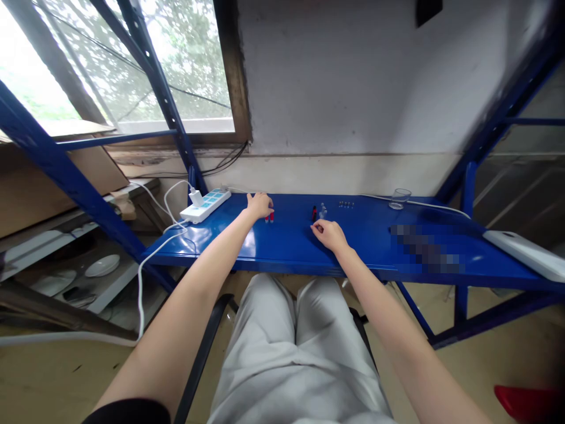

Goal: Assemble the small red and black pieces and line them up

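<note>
My left hand (260, 205) is over the far left part of the blue table (286, 241), its fingers bent down onto small red pieces (269, 218) with pale tips. It seems to pinch one of them; the fingertips are partly hidden. Nearer to me, my right hand (331, 235) hovers low with thumb and fingers pressed together; whatever they hold is too small to make out. Just beyond it are a small red-and-black piece (314, 213) and a little cluster of clear pieces (323, 209). Several tiny metallic bits (346, 204) lie in a row further right.
A white power strip (205, 206) with a plugged-in charger and cable lies at the left end. To the right are a clear glass (399, 199), a blurred-out patch (426, 247) and a white flat device (527, 253). Blue posts (468, 182) frame the table.
</note>
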Motion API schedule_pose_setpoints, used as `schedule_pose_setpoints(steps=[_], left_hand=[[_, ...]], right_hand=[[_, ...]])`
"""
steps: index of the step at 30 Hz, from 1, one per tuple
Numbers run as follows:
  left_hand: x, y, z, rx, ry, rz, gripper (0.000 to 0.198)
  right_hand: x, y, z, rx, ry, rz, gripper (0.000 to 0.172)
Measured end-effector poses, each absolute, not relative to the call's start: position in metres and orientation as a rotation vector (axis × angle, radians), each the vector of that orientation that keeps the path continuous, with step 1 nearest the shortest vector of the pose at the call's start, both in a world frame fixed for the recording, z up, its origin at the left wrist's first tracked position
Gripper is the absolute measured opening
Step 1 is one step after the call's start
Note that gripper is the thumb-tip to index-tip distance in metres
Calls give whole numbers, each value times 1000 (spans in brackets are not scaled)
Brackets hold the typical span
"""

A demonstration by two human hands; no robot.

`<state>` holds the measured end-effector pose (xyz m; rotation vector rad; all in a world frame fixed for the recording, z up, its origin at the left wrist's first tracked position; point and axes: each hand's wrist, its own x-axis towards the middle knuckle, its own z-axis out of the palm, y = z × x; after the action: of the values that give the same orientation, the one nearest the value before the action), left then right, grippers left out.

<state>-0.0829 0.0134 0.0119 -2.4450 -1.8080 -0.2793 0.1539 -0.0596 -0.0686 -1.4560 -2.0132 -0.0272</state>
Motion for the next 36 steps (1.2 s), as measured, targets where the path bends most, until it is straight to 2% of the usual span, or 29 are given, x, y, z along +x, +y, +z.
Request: schedule_pose_setpoints(steps=[7, 12, 15, 18, 23, 36], left_hand=[[-69, -3, 13, -2458, -1497, -520, 29], [-37, -26, -5, -2635, -1144, -473, 40], [-15, -35, -27, -2655, -1205, -512, 55], [4, -37, -51, -2653, -1330, -517, 60], [22, -32, -71, -2626, -1473, -518, 56], [17, -32, -60, -2502, -1613, -681, 25]], right_hand=[[161, -54, -75, -1585, -1789, -115, 26], [170, -50, -76, -1717, -1529, -69, 24], [173, -49, -76, -1733, -1507, -49, 21], [172, -50, -74, -1738, -1580, -36, 20], [166, -55, -71, -1812, -1680, -70, 26], [165, -50, -79, -1806, -1874, -67, 28]])
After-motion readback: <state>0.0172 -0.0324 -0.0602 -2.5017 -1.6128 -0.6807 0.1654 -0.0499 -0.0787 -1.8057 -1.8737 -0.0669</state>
